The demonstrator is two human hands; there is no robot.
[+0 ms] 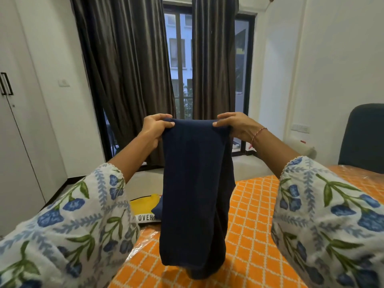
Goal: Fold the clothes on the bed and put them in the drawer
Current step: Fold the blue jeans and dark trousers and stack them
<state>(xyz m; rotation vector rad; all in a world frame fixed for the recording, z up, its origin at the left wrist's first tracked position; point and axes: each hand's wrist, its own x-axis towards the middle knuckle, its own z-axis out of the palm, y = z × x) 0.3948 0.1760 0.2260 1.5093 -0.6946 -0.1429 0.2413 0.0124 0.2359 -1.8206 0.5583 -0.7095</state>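
Two hands hold up one navy garment [197, 183] above the orange bed [253, 215]: left hand [154, 126] and right hand [235, 126] each pinch a top corner. One yellow garment [145, 204] lies on the bed behind it.

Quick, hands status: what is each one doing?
Left hand: grips a top corner of the dark navy fabric garment.
Right hand: grips its other top corner.
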